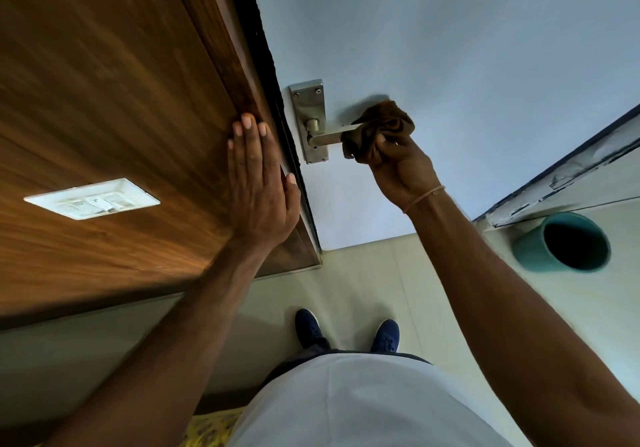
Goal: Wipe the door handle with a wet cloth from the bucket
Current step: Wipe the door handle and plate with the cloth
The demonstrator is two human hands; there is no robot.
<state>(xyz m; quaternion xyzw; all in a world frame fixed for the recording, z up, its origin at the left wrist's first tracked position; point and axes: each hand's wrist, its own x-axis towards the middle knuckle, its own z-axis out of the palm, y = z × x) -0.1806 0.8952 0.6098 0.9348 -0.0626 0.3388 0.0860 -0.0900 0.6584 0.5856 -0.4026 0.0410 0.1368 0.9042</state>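
the right hand bunches a soft, limp brown cloth around the free end of the stiff metal door handle, near centre, while the left hand, at nine o'clock, lies flat and empty against the wooden frame.

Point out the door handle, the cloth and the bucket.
door handle [327, 137]: head view, on the bare metal lever beside the cloth.
cloth [379, 131]: head view, on the bunched brown fabric above the fingers.
bucket [530, 256]: head view, on its teal outer wall.
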